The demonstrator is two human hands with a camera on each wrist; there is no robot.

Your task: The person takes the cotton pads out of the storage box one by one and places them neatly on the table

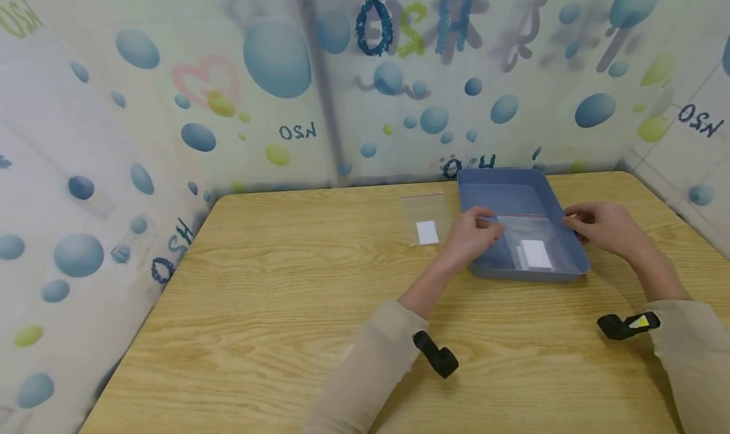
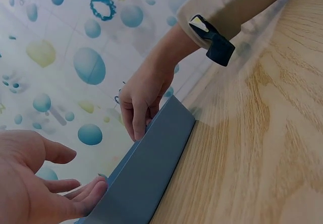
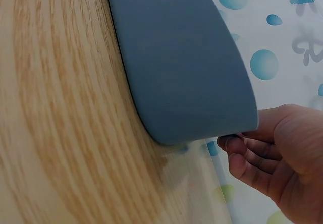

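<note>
A blue-grey rectangular tray [image 1: 502,198] lies on the table in the head view. Inside its near half is a clear zip bag [image 1: 516,227] with a red line along the top and a white rectangular piece [image 1: 537,255] in it. My left hand [image 1: 470,236] hovers over the tray's left rim, fingertips near the bag's upper left corner; in the left wrist view its thumb and fingers [image 2: 93,193] stand apart. At the tray's right wall, my right hand [image 1: 607,228] pinches the rim, thumb and curled fingers on either side in the right wrist view.
Left of the tray, another clear zip bag [image 1: 419,207] lies flat on the wooden table [image 1: 274,263], holding a white rectangle [image 1: 427,232]. A patterned curtain [image 1: 365,104] hangs behind the table's far edge. Each sleeve carries a black wrist device [image 1: 436,355].
</note>
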